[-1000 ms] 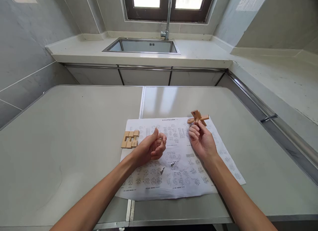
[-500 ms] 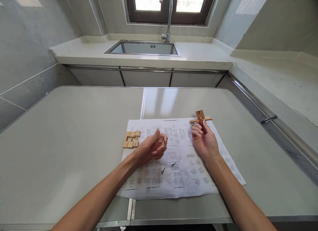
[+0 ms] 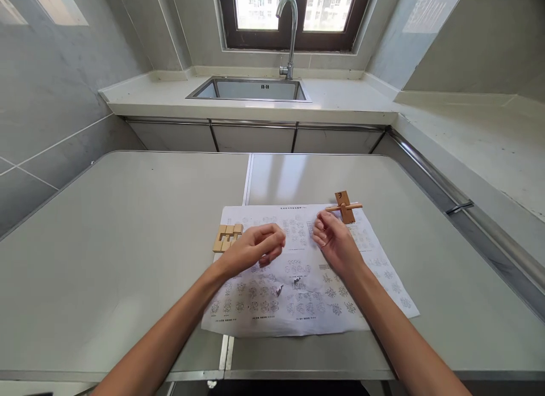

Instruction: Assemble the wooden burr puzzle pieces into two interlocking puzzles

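Note:
A flat wooden plate with a dark mark on it and a round stick through its middle form a cross-shaped wooden piece [image 3: 349,213], at the sheet's far right edge. Just left of and nearer than it is my right hand [image 3: 334,237], fingers curled in, with nothing visible in them. Over the middle of the printed paper sheet [image 3: 304,322] hovers my left hand [image 3: 258,245], its fingers loosely bent inward and no object showing. Pale wooden puzzle blocks [image 3: 223,237] rest on the sheet's left edge, partly covered by my left hand and wrist.
The sheet has small torn spots and lies across the seam of a light grey folding table [image 3: 128,243]. Beyond the table are a white counter [image 3: 340,95], a steel sink [image 3: 251,89] and a tall faucet [image 3: 292,38]. A metal rail [image 3: 426,169] runs along the right side.
My right hand has let go of the cross-shaped wooden piece and drawn left, leaving the piece at the sheet's edge. My left hand has turned palm downward. The camera view has tilted slightly up.

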The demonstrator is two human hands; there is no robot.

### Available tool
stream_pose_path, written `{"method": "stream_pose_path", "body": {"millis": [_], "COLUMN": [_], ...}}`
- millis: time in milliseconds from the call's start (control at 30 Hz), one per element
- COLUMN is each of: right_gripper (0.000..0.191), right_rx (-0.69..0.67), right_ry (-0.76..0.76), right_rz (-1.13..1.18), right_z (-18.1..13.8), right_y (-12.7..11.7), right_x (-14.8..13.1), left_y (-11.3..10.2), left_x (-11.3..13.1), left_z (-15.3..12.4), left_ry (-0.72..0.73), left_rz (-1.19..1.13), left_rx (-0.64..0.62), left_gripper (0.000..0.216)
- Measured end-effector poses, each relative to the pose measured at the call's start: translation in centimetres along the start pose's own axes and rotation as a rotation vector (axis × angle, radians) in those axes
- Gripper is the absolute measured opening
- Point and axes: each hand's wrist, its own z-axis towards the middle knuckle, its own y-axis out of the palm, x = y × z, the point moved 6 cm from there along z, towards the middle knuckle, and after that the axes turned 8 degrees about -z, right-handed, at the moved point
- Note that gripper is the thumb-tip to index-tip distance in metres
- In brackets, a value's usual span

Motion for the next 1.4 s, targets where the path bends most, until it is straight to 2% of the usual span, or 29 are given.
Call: {"method": "stream_pose_path", "body": {"millis": [133,200,267,367,433,667,767,867,1033,1167,1400], "right_gripper": [0.033,0.033,0.033,0.032,0.032,0.037,0.037,0.036,0.038,0.04,0.035], "right_rx": [-0.056,-0.083,-0.109,-0.147,-0.168,-0.179,-0.184,-0.198,-0.174,-0.133,-0.057], "right_ry": [-0.015,-0.03,-0.055,-0.084,-0.095,-0.098,-0.1,-0.094,-0.136,-0.204,-0.334], "right_rz": [-0.158,-0.236,-0.311,-0.391,-0.422,-0.466,-0.474,-0.494,-0.534,-0.562,-0.727], "right_z": [-0.6,-0.9,-1.1,-1.4,-1.5,-1.6,-1.6,-1.7,-1.5,-1.2,-1.0], "right_y": [1.0,1.4,1.7,2.1,2.3,2.7,2.8,2.9,2.8,2.5,2.0], "right_x": [0.3,0.4,0.5,0.7,0.7,0.9,0.8,0.8,0.5,0.3,-0.2], "left_y": [-3.2,-4.8,-6.4,-8.4,-9.5,-10.8,-10.4,-9.0,-4.4,-1.3,0.0], "left_x": [3.6,4.5,4.3,3.2,2.6,1.7,2.1,2.5,2.0,0.8,0.0], "left_z": [-3.0,-4.4,-5.1,-5.6,-5.6,-4.8,-4.5,-3.8,-1.1,1.4,3.4], "left_ry": [0.224,0.317,0.316,0.24,0.195,0.114,0.138,0.188,0.328,0.364,0.348], "left_rz": [0.697,0.942,1.092,1.221,1.275,1.319,1.295,1.267,1.255,1.309,1.304], "left_rx": [0.282,0.305,0.252,0.157,0.147,0.102,0.128,0.169,0.12,0.051,0.07], "left_gripper": [0.032,0.028,0.038,0.069,0.082,0.073,0.068,0.067,0.066,0.065,0.063]}}
